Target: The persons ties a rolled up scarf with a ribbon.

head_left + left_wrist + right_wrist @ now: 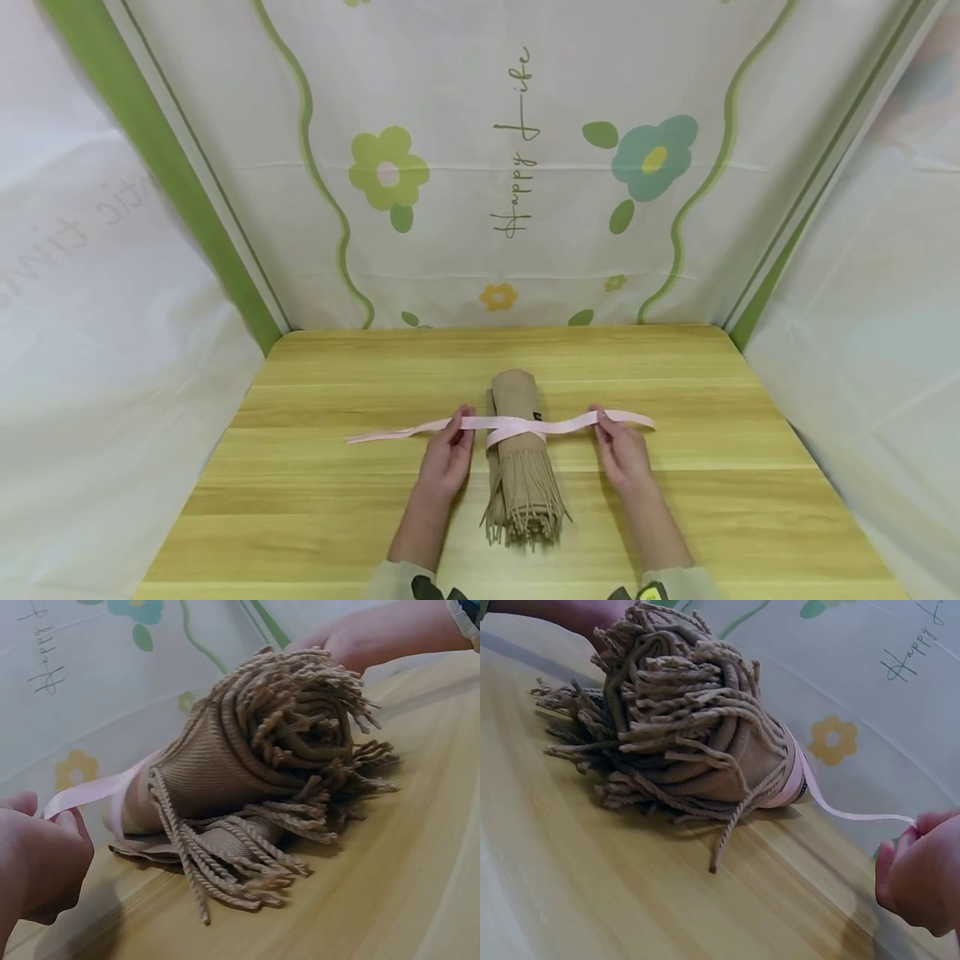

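Note:
A rolled tan scarf (517, 454) with a fringed end lies in the middle of the wooden table (315, 500), fringe toward me. A pink ribbon (517, 426) is crossed over the roll, its ends running out left and right. My left hand (450, 450) pinches the ribbon just left of the scarf. My right hand (618, 446) pinches it just right of the scarf. In the left wrist view the scarf (262, 757) fills the middle, the ribbon (90, 791) leading to my left hand (37, 855). The right wrist view shows the scarf (697, 742), the ribbon (840, 810) and my right hand (922, 874).
White cloth printed with flowers and green lines (517, 167) hangs behind and at both sides of the table. The ribbon's loose left end (375, 434) rests on the wood.

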Demonstrator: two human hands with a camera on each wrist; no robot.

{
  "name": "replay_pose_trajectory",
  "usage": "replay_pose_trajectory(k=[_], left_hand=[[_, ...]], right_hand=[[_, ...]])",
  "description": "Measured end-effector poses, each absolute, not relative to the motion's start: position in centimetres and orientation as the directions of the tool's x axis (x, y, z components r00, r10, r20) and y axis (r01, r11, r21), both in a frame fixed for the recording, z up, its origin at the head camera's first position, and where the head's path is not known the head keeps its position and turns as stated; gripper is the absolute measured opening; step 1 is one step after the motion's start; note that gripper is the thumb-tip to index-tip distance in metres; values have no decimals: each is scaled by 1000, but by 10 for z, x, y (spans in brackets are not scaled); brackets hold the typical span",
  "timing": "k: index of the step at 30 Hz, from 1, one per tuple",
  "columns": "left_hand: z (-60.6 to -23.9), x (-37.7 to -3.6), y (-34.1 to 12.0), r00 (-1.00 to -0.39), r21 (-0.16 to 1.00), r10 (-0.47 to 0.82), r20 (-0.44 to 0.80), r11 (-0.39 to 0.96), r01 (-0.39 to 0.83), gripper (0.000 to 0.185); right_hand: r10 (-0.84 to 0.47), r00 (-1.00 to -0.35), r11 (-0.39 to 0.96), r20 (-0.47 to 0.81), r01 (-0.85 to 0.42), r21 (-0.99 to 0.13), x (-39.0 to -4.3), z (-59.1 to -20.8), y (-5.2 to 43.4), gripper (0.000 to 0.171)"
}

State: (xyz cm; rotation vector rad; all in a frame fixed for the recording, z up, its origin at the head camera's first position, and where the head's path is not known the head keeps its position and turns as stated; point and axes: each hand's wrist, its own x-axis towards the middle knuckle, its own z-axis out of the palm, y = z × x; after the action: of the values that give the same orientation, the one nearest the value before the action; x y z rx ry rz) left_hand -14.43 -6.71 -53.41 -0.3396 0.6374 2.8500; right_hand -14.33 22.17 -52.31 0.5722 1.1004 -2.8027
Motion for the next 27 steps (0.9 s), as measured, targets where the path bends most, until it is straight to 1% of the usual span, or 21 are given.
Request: replay_pose_trajectory(k=[3, 11, 13, 17, 19, 22, 24, 27], left_hand=[[-535, -144, -62, -955, 433, 127, -268, -870, -237, 23], [-538, -145, -52, -953, 536, 106, -284, -806, -249, 24], [-539, -145, -51, -953, 546, 105, -285, -800, -251, 25], [-541, -145, -49, -953, 558, 106, -284, -790, -254, 32], [-541, -145, -48, -956, 568, 111, -273, -783, -253, 36], [-542, -144, -45, -955, 577, 113, -276, -775, -258, 41], [-542, -143, -44, -955, 590, 111, -274, -765, -259, 42], [-543, -142, -42, -953, 600, 108, -284, -756, -264, 42]], right_hand=[[64, -925, -753, -374, 201, -627, -143, -524, 218, 19], [4, -923, -747, -384, 252, -615, -138, -522, 219, 26], [-15, -922, -758, -386, 262, -597, -138, -523, 218, 31], [-77, -918, -811, -389, 284, -511, -140, -525, 215, 39], [-96, -925, -834, -368, 276, -478, -142, -527, 213, 36], [-93, -943, -858, -321, 240, -455, -143, -529, 208, 25], [-75, -949, -866, -305, 214, -452, -143, -531, 205, 25], [-44, -946, -869, -322, 196, -455, -143, -532, 200, 29]])
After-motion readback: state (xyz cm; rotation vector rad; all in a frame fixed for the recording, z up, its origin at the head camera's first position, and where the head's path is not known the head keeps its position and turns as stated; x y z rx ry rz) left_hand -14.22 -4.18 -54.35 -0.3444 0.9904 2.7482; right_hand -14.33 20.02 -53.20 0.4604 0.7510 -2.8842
